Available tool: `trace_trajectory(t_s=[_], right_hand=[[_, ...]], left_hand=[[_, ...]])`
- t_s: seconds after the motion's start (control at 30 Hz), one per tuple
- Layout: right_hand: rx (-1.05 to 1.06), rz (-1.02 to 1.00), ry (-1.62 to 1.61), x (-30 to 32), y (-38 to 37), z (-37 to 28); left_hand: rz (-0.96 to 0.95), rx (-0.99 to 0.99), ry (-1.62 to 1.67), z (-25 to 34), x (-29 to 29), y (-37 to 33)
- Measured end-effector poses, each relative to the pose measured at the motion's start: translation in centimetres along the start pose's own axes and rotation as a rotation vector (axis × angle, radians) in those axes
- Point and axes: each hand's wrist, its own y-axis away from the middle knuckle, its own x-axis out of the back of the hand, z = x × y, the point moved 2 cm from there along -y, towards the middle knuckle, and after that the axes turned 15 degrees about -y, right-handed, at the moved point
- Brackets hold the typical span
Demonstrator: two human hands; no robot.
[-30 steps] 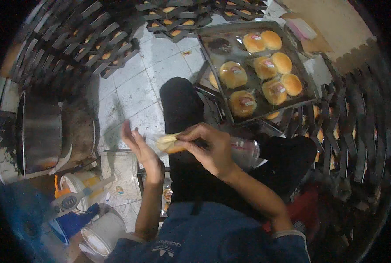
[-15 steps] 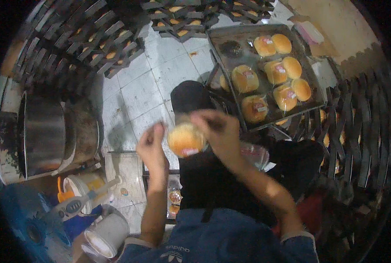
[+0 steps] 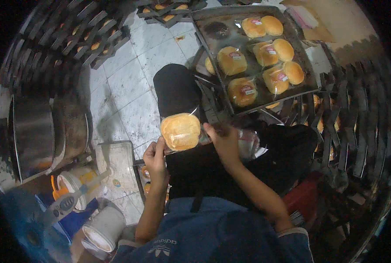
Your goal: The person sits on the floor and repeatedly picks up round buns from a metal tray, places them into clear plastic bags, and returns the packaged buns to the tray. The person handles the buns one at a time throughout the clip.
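Against left hand (image 3: pixel 155 158), pinched, wrapped bun (image 3: pixel 180 131)

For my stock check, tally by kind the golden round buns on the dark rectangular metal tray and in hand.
Labelled buns in clear film, on the tray: 5
Buns without visible labels, on the tray: 3
Film-wrapped bun in the left hand: 1
Total: 9

L fingers (image 3: pixel 150 152) curled, forearms (image 3: pixel 153 206) fwd

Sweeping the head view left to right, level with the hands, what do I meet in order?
Large metal pot, left hand, wrapped bun, right hand, stacked dark trays at the far right.
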Motion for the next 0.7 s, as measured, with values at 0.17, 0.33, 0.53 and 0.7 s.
trace_trajectory(t_s=[0.17,0.33,0.53,0.7], right_hand=[[0.345,-0.099,0.099,0.5,-0.6,-1.8],[1.152,-0.660,0.671,-1.7,-0.5,-4.3],[0.744,-1.139,0.384,-4.4,-3.0,-9.1],[0.467,-0.940,0.257,-1.6,-6.9,-13.3]], left_hand=[[-0.072,0.173,0.063,1.6,0.2,-0.1],[-0.344,0.484,0.090,2.1,1.8,-1.2],[-0.656,0.379,-0.249,6.7,3.1,-3.4],[-0.863,0.374,0.060,9.0,-0.8,-7.3]])
